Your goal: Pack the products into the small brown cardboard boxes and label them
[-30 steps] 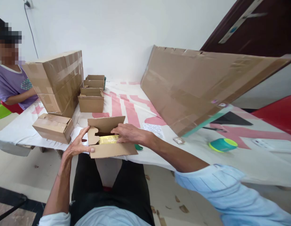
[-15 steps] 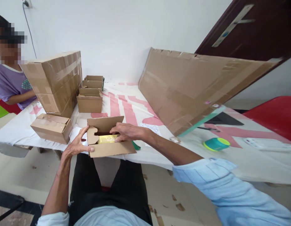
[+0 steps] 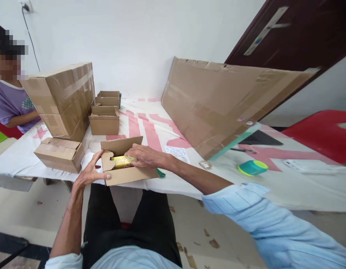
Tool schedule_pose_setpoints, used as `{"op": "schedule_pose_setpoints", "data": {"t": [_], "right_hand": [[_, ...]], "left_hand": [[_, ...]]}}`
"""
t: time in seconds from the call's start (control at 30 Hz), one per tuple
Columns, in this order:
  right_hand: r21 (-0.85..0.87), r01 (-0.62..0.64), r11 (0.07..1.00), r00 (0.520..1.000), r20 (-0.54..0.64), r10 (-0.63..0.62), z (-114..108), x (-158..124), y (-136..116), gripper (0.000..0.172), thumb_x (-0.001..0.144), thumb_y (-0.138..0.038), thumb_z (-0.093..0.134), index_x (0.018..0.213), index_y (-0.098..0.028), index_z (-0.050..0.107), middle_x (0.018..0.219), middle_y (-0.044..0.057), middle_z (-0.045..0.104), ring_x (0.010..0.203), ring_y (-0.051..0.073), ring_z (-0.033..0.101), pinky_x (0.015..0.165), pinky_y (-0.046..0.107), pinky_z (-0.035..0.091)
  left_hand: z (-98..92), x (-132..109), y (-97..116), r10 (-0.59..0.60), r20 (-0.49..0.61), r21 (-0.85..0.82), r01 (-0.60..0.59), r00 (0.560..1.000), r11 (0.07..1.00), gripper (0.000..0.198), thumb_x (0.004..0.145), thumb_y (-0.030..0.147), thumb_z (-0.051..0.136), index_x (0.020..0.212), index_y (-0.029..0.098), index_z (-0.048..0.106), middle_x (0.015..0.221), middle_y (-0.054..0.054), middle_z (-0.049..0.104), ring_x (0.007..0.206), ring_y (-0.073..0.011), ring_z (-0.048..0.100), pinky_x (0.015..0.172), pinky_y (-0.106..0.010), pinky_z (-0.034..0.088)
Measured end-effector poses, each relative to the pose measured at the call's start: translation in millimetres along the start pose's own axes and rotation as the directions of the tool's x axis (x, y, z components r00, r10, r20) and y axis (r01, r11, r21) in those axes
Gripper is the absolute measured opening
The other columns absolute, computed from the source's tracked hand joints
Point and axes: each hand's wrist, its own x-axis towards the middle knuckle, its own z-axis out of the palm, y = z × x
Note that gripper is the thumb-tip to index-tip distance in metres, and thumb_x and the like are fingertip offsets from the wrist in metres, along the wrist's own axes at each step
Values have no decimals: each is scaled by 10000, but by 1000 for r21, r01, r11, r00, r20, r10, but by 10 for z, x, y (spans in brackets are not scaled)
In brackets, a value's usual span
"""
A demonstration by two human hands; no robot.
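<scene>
An open cardboard box [image 3: 132, 176] sits at the table's front edge with its flaps up. My left hand [image 3: 90, 170] grips its left end, the thumb over the front flap and the fingers behind the end. Inside lies a yellow pack [image 3: 122, 161], wrapped in shiny film. My right hand [image 3: 145, 156] reaches in from the right, its fingers curled onto the pack's right end; the fingertips are partly hidden. Beside the left hand is a closed, taped cardboard box [image 3: 59, 155]. A bit of green [image 3: 161, 173] shows at the open box's right end.
Stacked taped cartons [image 3: 63, 97] stand at the left, with open small boxes [image 3: 104, 124] beside them. A large cardboard sheet [image 3: 217, 101] leans at the right. A teal tape roll [image 3: 252, 168] and a power strip [image 3: 307, 167] lie farther right. Another person [image 3: 14, 101] sits far left.
My right hand has shifted left over the yellow pack and its fingers have curled in more. My left hand keeps its hold on the box. The whole view has turned slightly.
</scene>
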Motion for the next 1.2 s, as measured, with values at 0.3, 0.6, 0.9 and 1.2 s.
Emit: {"op": "schedule_pose_setpoints", "data": {"t": [0.3,0.6,0.9,1.2], "right_hand": [[107,95,990,938,-341,-53,-201,-224,-20,357,1066,-310,547,1376,-193,678,1282,160,746,1192,297,676,1027,479,558],[519,50,853,766,-568,300,-582,-283,-78,337,1062,-482,602,1243,-219,707,1141,81,753,1011,242,722,883,398,629],[789,173,589,806,-457,375,-611,39,-183,510,869,-660,821,1056,-191,748,1035,77,786,941,227,747,826,356,636],[868,252,428,761,-451,466,-387,372,-62,779,884,-714,760,1533,-315,599,1317,80,780,1196,315,747,892,418,683]], "left_hand": [[6,39,54,12,1,-67,-12,1000,998,1351,627,616,977,1746,327,278,1790,-163,340,1647,-475,309,1220,-618,448],[-4,34,105,36,-126,89,-25,991,996,1051,723,659,905,1626,302,502,1734,-167,417,1566,-460,443,1122,-586,533],[46,186,830,190,-260,-96,-221,947,971,740,825,602,857,1432,224,668,1289,-111,775,1146,-330,746,893,-411,642],[30,581,943,94,-548,-332,-319,831,888,657,791,607,890,1261,199,680,1129,-83,793,851,-191,761,709,-275,609]]}}
